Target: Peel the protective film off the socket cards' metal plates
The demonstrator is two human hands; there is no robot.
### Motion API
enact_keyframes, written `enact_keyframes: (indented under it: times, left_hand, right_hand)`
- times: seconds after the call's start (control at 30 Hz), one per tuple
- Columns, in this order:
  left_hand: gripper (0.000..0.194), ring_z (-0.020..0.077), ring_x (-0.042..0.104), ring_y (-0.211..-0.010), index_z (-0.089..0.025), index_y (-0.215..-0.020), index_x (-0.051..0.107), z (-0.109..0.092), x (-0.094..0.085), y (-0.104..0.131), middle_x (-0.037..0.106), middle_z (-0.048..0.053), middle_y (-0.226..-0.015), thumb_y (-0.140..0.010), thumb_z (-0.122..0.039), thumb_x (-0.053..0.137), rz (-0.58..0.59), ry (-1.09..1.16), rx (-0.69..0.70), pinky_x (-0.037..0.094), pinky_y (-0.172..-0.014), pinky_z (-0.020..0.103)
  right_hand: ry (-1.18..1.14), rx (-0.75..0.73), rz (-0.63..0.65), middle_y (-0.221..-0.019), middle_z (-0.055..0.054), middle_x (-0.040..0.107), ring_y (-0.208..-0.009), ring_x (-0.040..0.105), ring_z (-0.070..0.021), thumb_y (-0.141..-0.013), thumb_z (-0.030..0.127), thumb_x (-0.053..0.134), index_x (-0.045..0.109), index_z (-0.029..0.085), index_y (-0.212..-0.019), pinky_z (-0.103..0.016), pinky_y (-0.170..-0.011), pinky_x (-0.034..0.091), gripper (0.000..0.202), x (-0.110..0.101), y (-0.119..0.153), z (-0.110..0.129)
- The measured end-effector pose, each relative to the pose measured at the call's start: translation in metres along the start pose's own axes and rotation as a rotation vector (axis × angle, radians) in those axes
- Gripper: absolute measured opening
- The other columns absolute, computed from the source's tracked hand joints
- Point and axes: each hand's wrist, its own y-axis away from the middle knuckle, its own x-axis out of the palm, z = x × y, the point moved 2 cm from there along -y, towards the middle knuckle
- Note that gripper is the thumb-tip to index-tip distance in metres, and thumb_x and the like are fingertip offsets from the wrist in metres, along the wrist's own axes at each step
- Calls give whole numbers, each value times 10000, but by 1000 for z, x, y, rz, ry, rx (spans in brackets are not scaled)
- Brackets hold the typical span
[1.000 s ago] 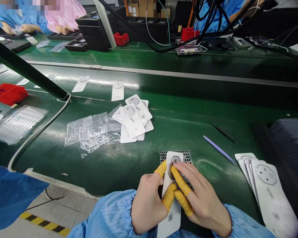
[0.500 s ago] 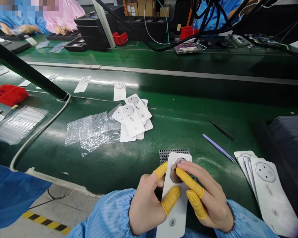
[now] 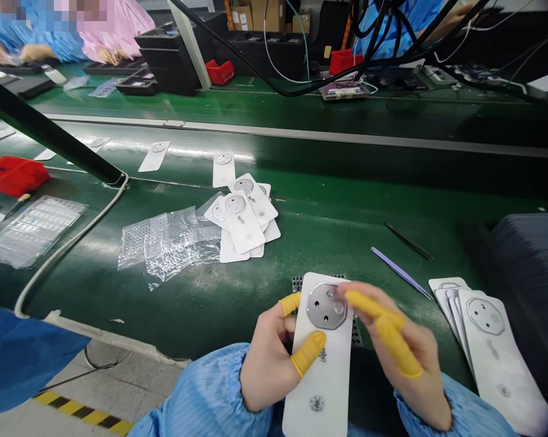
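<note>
A white phone back cover (image 3: 319, 376) with a silver octagonal camera plate (image 3: 327, 306) faces me, tilted up over the bench. My left hand (image 3: 278, 352) grips it by its left edge, the thumb in a yellow finger cot lying across its front. My right hand (image 3: 392, 340), slightly blurred, is at the upper right corner; its fingers are stretched out and its fingertips overlap the plate's edge. Whether they touch it I cannot tell. Behind the cover, mostly hidden, lies a dark perforated sheet (image 3: 297, 284) with rows of small round parts.
Purple tweezers (image 3: 401, 272) and dark tweezers (image 3: 408, 240) lie to the right, beside a stack of white covers (image 3: 501, 352) and a black tray stack (image 3: 528, 261). More covers (image 3: 246, 227) are piled near bubble bags (image 3: 173, 243). A slanted black post (image 3: 50, 127) stands left. Co-workers sit across.
My right hand has drawn back to the right from the camera plate, and its fingers have straightened. The cover now faces me more squarely, still in my left hand.
</note>
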Motion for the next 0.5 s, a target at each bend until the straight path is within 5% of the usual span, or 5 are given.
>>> enact_keyframes:
  times: [0.1,0.23,0.5]
  left_hand:
    - [468,170,658,-608,-140,-1130,525,-3,2,-4,711,77,-762,-756,-339,726,-24,138,-37,536,-559,250]
    - [350,163,651,-706,-137,-1049,581,-5,4,-10,705,87,-856,-817,-388,657,-13,114,12,528,-617,236]
    - [457,116,497,-480,-96,-819,610,3,12,-24,599,49,-608,-844,-545,524,15,-289,94,409,-437,219]
  right_hand:
    - [-268,263,-208,-1333,-52,555,-1212,542,-215,-918,229,518,490,307,-1311,-361,-978,503,401,2,3,-12]
    - [-487,516,-32,-1009,-53,733,-841,718,-200,-849,263,639,536,291,-1259,-294,-685,616,423,16,15,-16]
    - [-515,582,-127,-970,-83,736,-778,721,-219,-688,322,786,609,214,-1118,-306,-625,617,477,14,13,-10]
